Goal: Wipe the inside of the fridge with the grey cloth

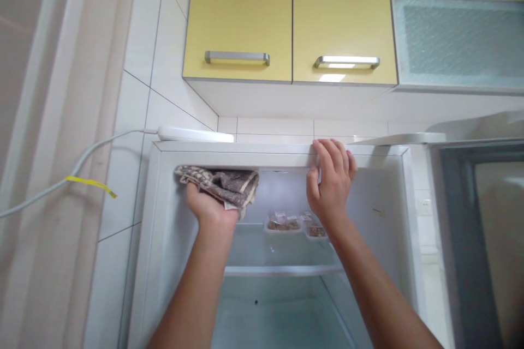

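My left hand (pixel 208 208) is raised inside the open refrigerator, holding a folded brown and cream patterned cloth (pixel 235 185) against the inner ceiling at the upper left. The cloth hides most of its fingers. My right hand (pixel 333 177) grips the top front edge of the refrigerator (pixel 278 155), right of centre, with the fingers curled over the rim and the thumb below. Two clear packs of food (pixel 283 222) (pixel 314 228) sit on the upper glass shelf, behind and between my forearms.
Yellow cabinets (pixel 241 16) with metal handles hang above. A white flat object (pixel 194 134) with a cable (pixel 88 154) and yellow tie lies on the refrigerator top. The open door (pixel 470 229) stands at the right. A shelf edge (pixel 282 270) crosses the interior.
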Demonstrator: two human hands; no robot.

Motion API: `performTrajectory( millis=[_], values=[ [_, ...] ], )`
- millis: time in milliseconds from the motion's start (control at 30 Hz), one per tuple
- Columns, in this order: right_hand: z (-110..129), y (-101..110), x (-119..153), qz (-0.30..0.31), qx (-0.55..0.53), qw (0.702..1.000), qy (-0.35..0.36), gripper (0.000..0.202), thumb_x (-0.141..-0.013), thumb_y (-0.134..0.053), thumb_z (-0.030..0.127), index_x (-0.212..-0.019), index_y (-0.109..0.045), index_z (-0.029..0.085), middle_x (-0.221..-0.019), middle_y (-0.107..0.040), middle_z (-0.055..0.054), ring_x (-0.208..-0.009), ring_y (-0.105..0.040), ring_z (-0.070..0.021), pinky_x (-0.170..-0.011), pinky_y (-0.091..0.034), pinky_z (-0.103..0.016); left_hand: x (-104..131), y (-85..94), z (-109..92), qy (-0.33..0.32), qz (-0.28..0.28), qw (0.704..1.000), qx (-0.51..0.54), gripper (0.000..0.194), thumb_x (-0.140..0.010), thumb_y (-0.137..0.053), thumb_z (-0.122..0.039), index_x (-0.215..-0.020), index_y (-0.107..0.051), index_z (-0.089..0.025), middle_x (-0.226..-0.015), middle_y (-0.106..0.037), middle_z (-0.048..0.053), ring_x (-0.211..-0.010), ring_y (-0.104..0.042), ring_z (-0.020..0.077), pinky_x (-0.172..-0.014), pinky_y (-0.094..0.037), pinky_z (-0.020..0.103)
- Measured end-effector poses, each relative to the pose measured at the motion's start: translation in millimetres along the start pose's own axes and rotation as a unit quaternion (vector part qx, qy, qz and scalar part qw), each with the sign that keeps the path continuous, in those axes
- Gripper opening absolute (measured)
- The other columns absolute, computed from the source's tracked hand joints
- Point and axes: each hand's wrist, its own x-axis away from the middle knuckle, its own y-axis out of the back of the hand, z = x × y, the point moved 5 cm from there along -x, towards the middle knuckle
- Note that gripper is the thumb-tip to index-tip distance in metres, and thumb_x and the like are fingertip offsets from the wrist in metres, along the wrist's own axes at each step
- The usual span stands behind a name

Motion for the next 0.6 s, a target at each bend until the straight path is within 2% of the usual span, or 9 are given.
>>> performTrajectory(
  millis=[67,167,233,333,433,500,600],
  values=[
    [-2,3,-2,0.017,-0.001,1.0,0.009,0.054,-0.087,-0.043,0.02,-0.14,-0.053,0.024,-0.141,-0.062,-0.008,-0.14,-0.048,-0.0257,-0.119,-0.026,-0.048,9,-11.7,-2,-0.018,-0.007,1.0,-0.01,0.043,-0.092,-0.039,-0.05,-0.111,-0.067,-0.024,-0.111,-0.074,0.003,-0.111,-0.067,0.0245,-0.095,-0.056,0.051],
    [-14,10,-7,0.04,0.007,0.998,0.056,0.052,-0.087,-0.047,0.018,-0.138,-0.056,0.025,-0.139,-0.064,-0.006,-0.137,-0.05,-0.0239,-0.119,-0.029,-0.045,10,-22.9,9,-0.037,-0.009,0.999,-0.005,0.046,-0.094,-0.032,-0.052,-0.106,-0.067,-0.026,-0.108,-0.074,0.001,-0.109,-0.068,0.0213,-0.091,-0.057,0.043],
    [-31,19,-9,0.022,0.023,0.997,0.063,0.047,-0.087,-0.049,0.019,-0.134,-0.059,0.024,-0.136,-0.065,-0.008,-0.136,-0.051,-0.025,-0.118,-0.032,-0.047,7,-23.8,20,-0.038,-0.012,0.999,0.006,0.047,-0.094,-0.03,-0.055,-0.103,-0.067,-0.026,-0.106,-0.074,0.002,-0.106,-0.069,0.02,-0.086,-0.058,0.038],
    [-62,34,-6,-0.036,0.058,0.997,0.032,0.046,-0.087,-0.051,0.022,-0.132,-0.058,0.021,-0.136,-0.063,-0.011,-0.135,-0.052,-0.0283,-0.118,-0.033,-0.053,3,-17.0,41,-0.013,-0.019,1.0,0.006,0.05,-0.091,-0.034,-0.061,-0.102,-0.067,-0.026,-0.102,-0.075,0.003,-0.094,-0.07,0.021,-0.074,-0.058,0.034],
    [-79,40,4,-0.041,0.064,0.996,0.045,0.052,-0.086,-0.05,0.02,-0.138,-0.052,0.022,-0.143,-0.059,-0.013,-0.138,-0.05,-0.0293,-0.118,-0.035,-0.056,0,-6.1,70,0.049,-0.043,0.998,-0.015,0.053,-0.089,-0.034,-0.065,-0.099,-0.069,-0.026,-0.092,-0.074,0.004,-0.076,-0.069,0.0212,-0.06,-0.055,0.033],
    [-81,40,11,-0.038,0.058,0.996,0.056,0.058,-0.085,-0.05,0.017,-0.142,-0.049,0.021,-0.148,-0.054,-0.014,-0.142,-0.047,-0.0301,-0.115,-0.039,-0.056,-1,-0.3,96,0.092,-0.072,0.993,-0.024,0.053,-0.09,-0.034,-0.062,-0.097,-0.07,-0.025,-0.088,-0.074,0.004,-0.07,-0.068,0.0204,-0.058,-0.054,0.033],
    [-76,39,19,-0.034,0.071,0.996,0.04,0.066,-0.083,-0.049,0.013,-0.148,-0.043,0.022,-0.153,-0.05,-0.014,-0.145,-0.043,-0.0307,-0.116,-0.039,-0.059,-3,-1.0,144,0.161,-0.072,0.984,-0.006,0.051,-0.092,-0.034,-0.059,-0.098,-0.072,-0.025,-0.092,-0.075,0.005,-0.081,-0.07,0.0229,-0.066,-0.058,0.037]
  ],
)
